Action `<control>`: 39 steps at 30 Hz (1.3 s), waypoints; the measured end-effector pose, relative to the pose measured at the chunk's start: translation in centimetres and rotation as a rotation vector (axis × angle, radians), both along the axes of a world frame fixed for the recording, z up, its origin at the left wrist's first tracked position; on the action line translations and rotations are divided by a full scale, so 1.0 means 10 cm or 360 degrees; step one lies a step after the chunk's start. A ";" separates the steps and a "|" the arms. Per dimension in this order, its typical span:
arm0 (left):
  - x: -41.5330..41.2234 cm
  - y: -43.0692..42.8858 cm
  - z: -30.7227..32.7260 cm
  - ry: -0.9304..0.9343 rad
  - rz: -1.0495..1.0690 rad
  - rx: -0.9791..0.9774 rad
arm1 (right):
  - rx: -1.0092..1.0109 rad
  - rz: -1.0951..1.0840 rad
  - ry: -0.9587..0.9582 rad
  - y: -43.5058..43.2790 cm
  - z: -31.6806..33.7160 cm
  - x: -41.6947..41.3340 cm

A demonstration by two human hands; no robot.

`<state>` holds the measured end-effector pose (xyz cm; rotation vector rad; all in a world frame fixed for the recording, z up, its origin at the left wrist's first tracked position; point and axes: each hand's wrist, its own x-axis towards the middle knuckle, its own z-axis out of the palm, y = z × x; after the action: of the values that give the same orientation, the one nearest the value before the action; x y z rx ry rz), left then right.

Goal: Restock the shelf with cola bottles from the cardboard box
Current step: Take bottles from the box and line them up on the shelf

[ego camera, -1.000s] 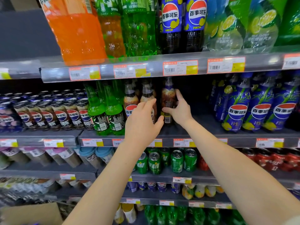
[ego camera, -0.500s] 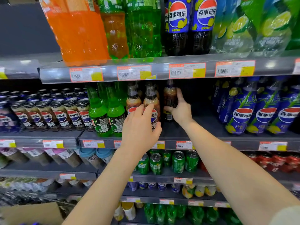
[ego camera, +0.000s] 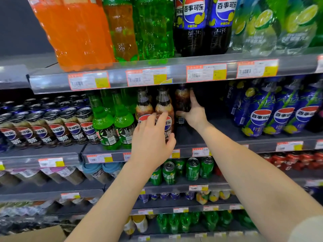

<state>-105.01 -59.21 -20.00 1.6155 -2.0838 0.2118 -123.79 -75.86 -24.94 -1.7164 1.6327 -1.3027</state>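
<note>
Small cola bottles stand on the middle shelf (ego camera: 218, 135). My right hand (ego camera: 194, 114) grips one dark cola bottle (ego camera: 182, 100) set back on the shelf, thumb and fingers around its lower body. My left hand (ego camera: 153, 138) is curled around the front cola bottle (ego camera: 165, 109) with the red-white-blue label, covering its lower half. Another cola bottle (ego camera: 143, 107) stands just left of it. A corner of the cardboard box (ego camera: 36, 234) shows at the bottom left.
Green soda bottles (ego camera: 111, 123) and cola cans (ego camera: 52, 128) fill the shelf to the left. Blue lemon cola bottles (ego camera: 272, 112) stand at the right, with a dark gap between. Large bottles crowd the shelf above (ego camera: 174, 74). Green cans (ego camera: 192, 168) sit below.
My right hand has pushed its bottle further back on the shelf. My left hand has stayed on the front bottle. The view has shifted closer to the shelf.
</note>
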 end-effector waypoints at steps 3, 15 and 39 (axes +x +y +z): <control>0.03 -0.01 0.00 0.0044 -0.0073 0.0023 | 0.0050 -0.0119 0.0160 0.15 -0.01 -0.06; 0.11 0.43 -0.21 -0.0221 0.0054 0.0172 | 0.0321 -0.0059 0.0784 1.28 0.10 0.03; 2.52 3.29 -0.91 -0.0359 0.0933 0.0872 | 0.0348 0.1020 0.1200 3.91 -0.59 2.63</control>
<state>-79.85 -26.28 -29.14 2.6275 -1.8592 0.0082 -97.47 -36.74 -30.89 -2.4491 1.2757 -0.1667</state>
